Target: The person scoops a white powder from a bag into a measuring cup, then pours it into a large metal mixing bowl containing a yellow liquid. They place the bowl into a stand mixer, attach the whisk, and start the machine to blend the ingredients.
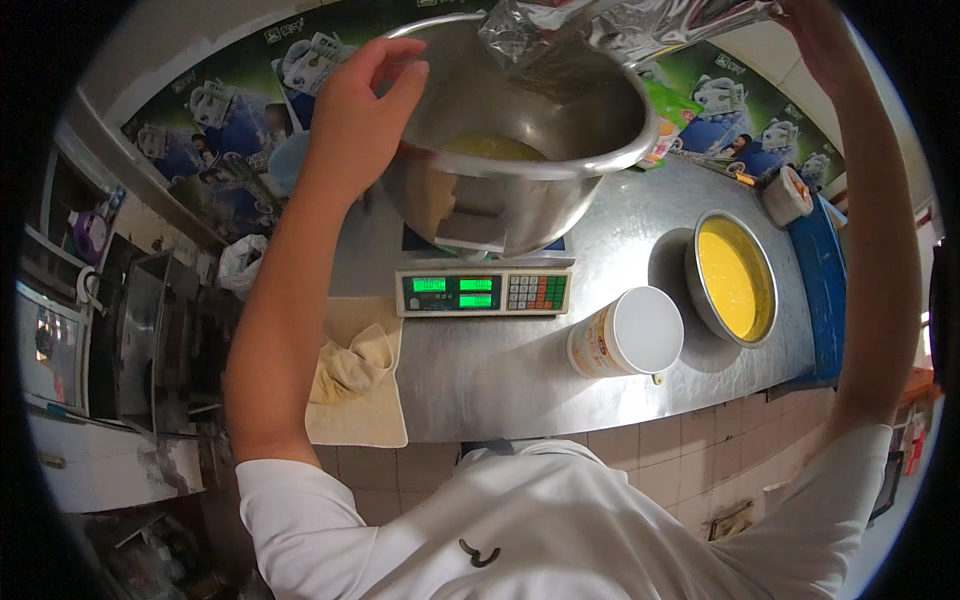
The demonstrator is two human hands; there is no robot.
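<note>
A large stainless-steel mixing bowl (525, 199) stands on the digital scale (484, 292), with yellowish liquid (491, 146) at its bottom. My left hand (360, 112) is at the bowl's left rim, thumb and fingers apart and nothing between them; whether it touches the rim cannot be told. At the upper right my right hand (814, 37) grips the end of a silvery foil bag (660, 30). The bag lies tilted over the bowl, its crumpled clear plastic end reaching inside the far rim. The fingertips of my right hand are partly cut off by the picture's edge.
On the steel table (487, 375) are a white-topped tub (649, 330), a metal bowl of yellow batter-like liquid (731, 277) and a folded cloth (356, 367). A blue crate (817, 292) and a small white container (787, 195) stand right. A green packet (667, 120) lies behind the bowl.
</note>
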